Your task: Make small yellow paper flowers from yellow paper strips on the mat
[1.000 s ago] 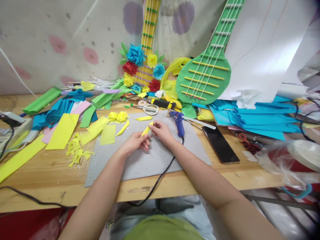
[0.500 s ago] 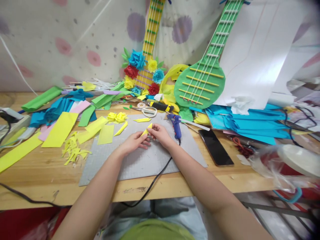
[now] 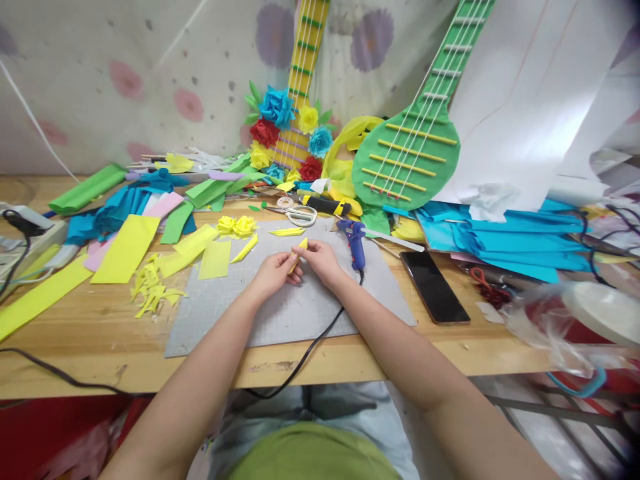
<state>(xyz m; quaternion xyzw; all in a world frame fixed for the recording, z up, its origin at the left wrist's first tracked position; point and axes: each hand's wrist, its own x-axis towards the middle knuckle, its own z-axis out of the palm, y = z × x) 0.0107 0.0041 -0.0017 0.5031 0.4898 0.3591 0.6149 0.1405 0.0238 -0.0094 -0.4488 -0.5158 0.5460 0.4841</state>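
Observation:
A small folded piece of yellow crepe paper [image 3: 303, 244] is pinched between my two hands above the grey board [image 3: 225, 320]. My left hand [image 3: 274, 273] grips its lower part, fingers partly covering it. On the upper end close the thumb and fingers of my right hand [image 3: 323, 261]. Other folded yellow strips [image 3: 245, 248] lie on the board just beyond my hands, beside yellow paper flowers [image 3: 237, 227] and a flat yellow square [image 3: 215, 259]. To the right of my right hand rests a blue glue gun [image 3: 356, 247], its cord running toward me.
Scissors [image 3: 301, 215] and a yellow-black cutter [image 3: 326, 205] lie behind the board. Right of it is a phone [image 3: 434, 287]. Yellow scraps [image 3: 155, 287] and paper sheets [image 3: 127, 248] spread leftward. A green paper lute [image 3: 407, 163] and a flower-trimmed yellow one [image 3: 300, 80] lean at the back.
The yellow piece has turned in my hands and less of it shows between my fingers. The whole view has shifted slightly; the things on the table stay put.

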